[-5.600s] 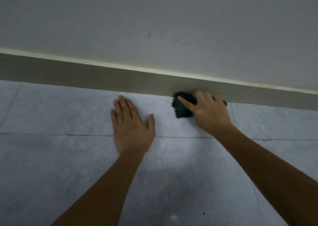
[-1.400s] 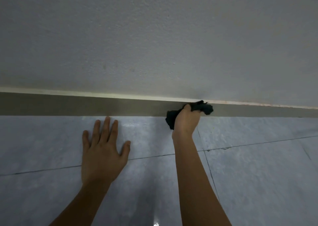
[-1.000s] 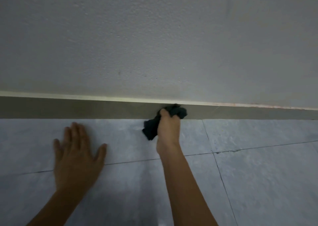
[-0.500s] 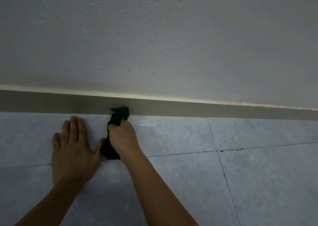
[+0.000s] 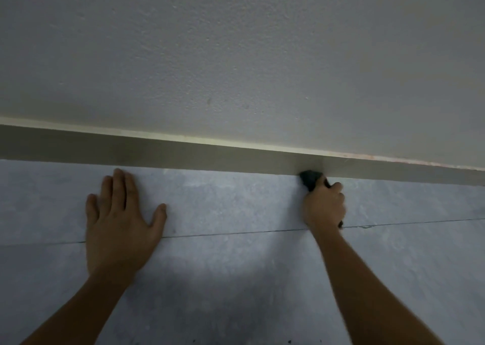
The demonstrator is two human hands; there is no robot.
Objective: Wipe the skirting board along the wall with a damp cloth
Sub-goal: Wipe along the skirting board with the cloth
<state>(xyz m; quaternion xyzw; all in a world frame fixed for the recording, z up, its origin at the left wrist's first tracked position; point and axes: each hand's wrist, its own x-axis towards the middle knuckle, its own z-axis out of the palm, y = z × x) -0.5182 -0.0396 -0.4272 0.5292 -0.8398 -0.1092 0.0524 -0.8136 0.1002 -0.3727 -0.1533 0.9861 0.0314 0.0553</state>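
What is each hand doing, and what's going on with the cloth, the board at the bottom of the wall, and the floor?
left hand: flat on the floor, palm down, holding nothing.
right hand: closed around the cloth.
cloth: dark, bunched up, pressed against the bottom of the skirting board.
skirting board: fixed along the wall, whole.
floor: grey tiles, a few dark specks near the bottom edge.

A rough pale wall [image 5: 236,56] fills my upper frame, with dim grey floor tiles [image 5: 236,279] and dark grout lines below.

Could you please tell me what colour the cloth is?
The cloth is dark, nearly black, seen in the head view.
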